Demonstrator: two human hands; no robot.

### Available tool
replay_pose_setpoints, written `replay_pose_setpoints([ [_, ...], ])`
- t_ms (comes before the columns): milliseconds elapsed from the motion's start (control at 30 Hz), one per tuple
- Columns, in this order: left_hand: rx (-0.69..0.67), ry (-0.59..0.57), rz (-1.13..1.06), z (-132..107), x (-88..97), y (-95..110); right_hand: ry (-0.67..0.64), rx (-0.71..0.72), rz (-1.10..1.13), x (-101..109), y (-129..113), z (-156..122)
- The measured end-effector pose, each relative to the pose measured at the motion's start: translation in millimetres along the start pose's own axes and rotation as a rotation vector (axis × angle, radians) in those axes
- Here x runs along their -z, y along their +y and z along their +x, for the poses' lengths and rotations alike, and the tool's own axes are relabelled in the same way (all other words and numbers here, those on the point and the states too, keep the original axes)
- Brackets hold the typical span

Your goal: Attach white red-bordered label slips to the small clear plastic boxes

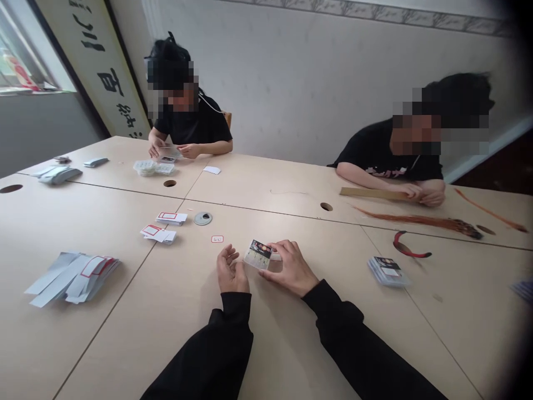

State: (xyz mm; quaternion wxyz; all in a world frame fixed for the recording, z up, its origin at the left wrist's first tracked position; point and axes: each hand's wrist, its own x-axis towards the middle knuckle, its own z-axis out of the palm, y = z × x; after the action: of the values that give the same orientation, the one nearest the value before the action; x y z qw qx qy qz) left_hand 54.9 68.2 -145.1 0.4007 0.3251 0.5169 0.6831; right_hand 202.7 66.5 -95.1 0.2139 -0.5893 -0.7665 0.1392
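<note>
Near the middle of the counter (166, 316), the right hand (291, 270) has its grip pinched on a card (258, 254), tilted face-up for reading; the left hand (231, 273) rests beside it, grip released.

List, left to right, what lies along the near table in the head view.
Pile of grey strips → red-bordered cards → small red-edged label → left hand → picture card → right hand → stack of sleeved cards.

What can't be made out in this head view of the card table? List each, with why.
Head view:
Print on the card in the right hand: too small.
Mark on the small label: too small.
Pile at the right edge: cut off by dark border.
</note>
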Motion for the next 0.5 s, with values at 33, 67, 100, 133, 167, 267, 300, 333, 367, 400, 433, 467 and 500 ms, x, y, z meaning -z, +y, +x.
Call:
replay_pose_setpoints([
  [33, 0.01, -0.068, 0.0, -3, -1.1, 2, 0.05, 0.01, 0.01, 4, 1, -11],
  [67, 0.042, -0.166, -0.012, -6, -2.5, 5, 0.094, 0.02, 0.023, 6, 3, -23],
  [100, 0.096, -0.288, -0.029, -11, -4.2, 9, 0.131, 0.028, 0.039, 8, 5, -34],
  [133, 0.16, -0.42, -0.046, -16, -5.9, 13, 0.164, 0.031, 0.061, 9, 7, -44],
  [167, 0.225, -0.538, -0.06, -21, -7.6, 17, 0.191, 0.03, 0.088, 9, 9, -53],
  [267, 0.338, -0.734, -0.086, -32, -11.2, 29, 0.268, -0.007, 0.206, 6, 15, -69],
  [300, 0.353, -0.747, -0.096, -33, -11.9, 31, 0.288, -0.026, 0.246, 4, 16, -72],
  [333, 0.366, -0.748, -0.105, -34, -12.4, 33, 0.302, -0.043, 0.28, 3, 17, -73],
  [367, 0.375, -0.743, -0.107, -35, -12.7, 34, 0.312, -0.055, 0.307, 2, 18, -74],
  [400, 0.378, -0.736, -0.104, -35, -12.9, 35, 0.317, -0.059, 0.326, 1, 18, -74],
  [433, 0.373, -0.729, -0.097, -35, -12.9, 35, 0.319, -0.056, 0.339, 1, 18, -73],
  [467, 0.363, -0.721, -0.089, -34, -12.9, 35, 0.323, -0.052, 0.35, 1, 18, -73],
  [500, 0.35, -0.715, -0.084, -34, -12.8, 35, 0.326, -0.046, 0.362, 1, 17, -73],
])
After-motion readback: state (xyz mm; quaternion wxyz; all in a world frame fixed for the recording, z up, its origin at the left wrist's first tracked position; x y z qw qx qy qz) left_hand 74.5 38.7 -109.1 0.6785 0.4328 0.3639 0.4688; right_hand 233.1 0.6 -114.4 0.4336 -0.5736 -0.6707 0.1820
